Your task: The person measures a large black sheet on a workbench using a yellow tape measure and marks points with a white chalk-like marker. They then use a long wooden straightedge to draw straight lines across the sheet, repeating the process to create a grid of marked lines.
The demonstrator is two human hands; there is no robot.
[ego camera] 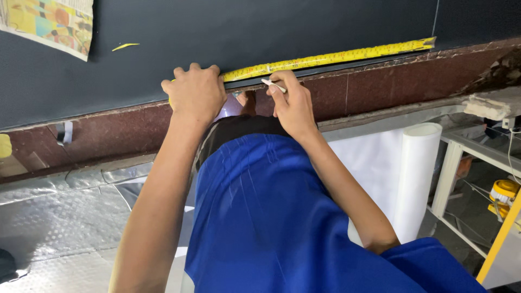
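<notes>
Head view: my left hand (194,93) pins yellow tape measure (331,57) on dark fabric (260,27); right hand (293,106) pinches white chalk (273,84).

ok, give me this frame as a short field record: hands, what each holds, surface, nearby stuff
left hand: knuckles up, pressing the yellow tape measure onto the dark fabric sheet
right hand: pinching a white chalk piece, tip at the tape's lower edge
tape: laid flat along the sheet's near edge, running right
surface: reddish-brown table edge under the sheet
nearby: white fabric roll at right; newspaper top left
clothing: blue garment
</notes>
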